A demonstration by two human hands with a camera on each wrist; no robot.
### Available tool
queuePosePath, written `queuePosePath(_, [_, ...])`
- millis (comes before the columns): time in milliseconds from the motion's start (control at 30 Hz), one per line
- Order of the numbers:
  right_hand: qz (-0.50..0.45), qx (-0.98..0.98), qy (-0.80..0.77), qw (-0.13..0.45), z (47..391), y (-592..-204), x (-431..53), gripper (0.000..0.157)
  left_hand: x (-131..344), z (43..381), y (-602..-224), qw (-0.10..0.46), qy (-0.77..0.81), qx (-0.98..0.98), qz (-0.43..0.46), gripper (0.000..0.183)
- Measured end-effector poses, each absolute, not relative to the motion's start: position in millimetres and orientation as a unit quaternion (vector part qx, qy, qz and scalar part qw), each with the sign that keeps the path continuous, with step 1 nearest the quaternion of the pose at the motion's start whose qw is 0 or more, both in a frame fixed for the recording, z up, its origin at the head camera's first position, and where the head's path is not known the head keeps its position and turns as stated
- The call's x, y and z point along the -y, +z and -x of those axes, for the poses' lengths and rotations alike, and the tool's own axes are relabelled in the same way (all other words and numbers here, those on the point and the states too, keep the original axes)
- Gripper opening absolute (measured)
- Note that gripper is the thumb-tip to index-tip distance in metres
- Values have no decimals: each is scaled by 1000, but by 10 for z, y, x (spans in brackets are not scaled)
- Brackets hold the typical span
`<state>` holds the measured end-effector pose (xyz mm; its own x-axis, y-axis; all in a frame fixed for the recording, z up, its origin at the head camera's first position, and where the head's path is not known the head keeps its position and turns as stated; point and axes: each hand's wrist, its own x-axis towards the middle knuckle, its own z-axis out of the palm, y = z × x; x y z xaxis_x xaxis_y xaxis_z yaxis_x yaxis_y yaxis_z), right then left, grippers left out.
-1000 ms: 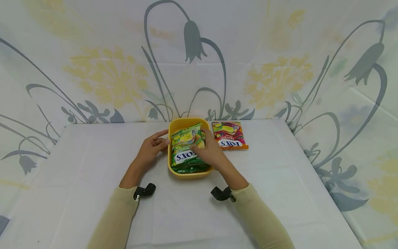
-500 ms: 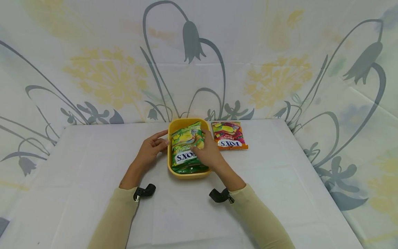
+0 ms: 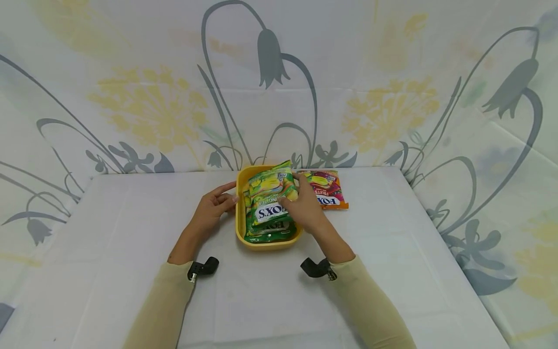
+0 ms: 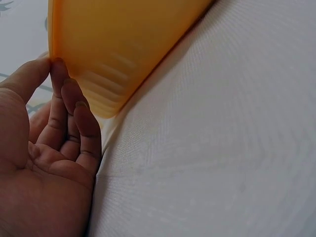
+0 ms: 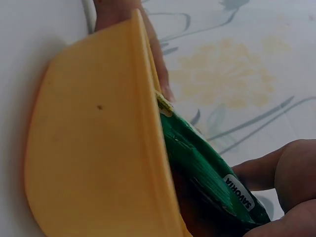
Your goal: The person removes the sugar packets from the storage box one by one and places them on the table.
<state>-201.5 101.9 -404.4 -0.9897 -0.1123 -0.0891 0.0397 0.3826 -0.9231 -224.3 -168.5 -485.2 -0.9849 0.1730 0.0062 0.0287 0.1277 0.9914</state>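
My right hand (image 3: 308,209) pinches a green Fox's candy packet (image 3: 269,194) by its right side, thumb on top. The packet tilts up over the rim of a yellow plastic tub (image 3: 267,246). Beneath it, more green packaging (image 3: 270,237) lies inside the tub, partly covered. In the right wrist view, the green packet (image 5: 212,168) slants up out of the tub between thumb and fingers. My left hand (image 3: 209,209) holds the tub's left rim. The left wrist view has thumb and index fingertip pinching that rim (image 4: 52,34), with the other fingers bent beside the wall.
A red and orange Fox's fruits packet (image 3: 332,183) lies flat on the white tablecloth (image 3: 383,232), just right of the tub and partly behind my right hand. A floral cloth backdrop (image 3: 270,121) rises directly behind the table's far edge.
The right hand has lifted the green packet and shifted it slightly right, baring more of the green packaging below. My left hand and the tub have stayed in place.
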Motion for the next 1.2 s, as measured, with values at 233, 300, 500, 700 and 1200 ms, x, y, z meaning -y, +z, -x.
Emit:
queuePosePath(233, [13, -809, -584, 64, 2079, -3958, -1183, 77, 1674, 2243, -4838, 54, 662, -744, -68, 53])
queuePosePath(300, [13, -804, -592, 59, 2088, -3930, -1226, 77, 1671, 2243, -4839, 54, 661, -745, -65, 52])
queuePosePath(500, [27, -788, -614, 41, 2109, -3857, -1367, 78, 1680, 2235, -4842, 56, 654, -752, -65, 53])
queuePosePath(700, [34, -779, -625, 24, 2133, -3769, -1515, 78, 1688, 2241, -4856, 56, 659, -747, -73, 55])
queuePosePath(1200, [-4, -779, -626, -3, 2201, -3708, -1950, 76, 1692, 2232, -4836, 58, 667, -738, -79, 54])
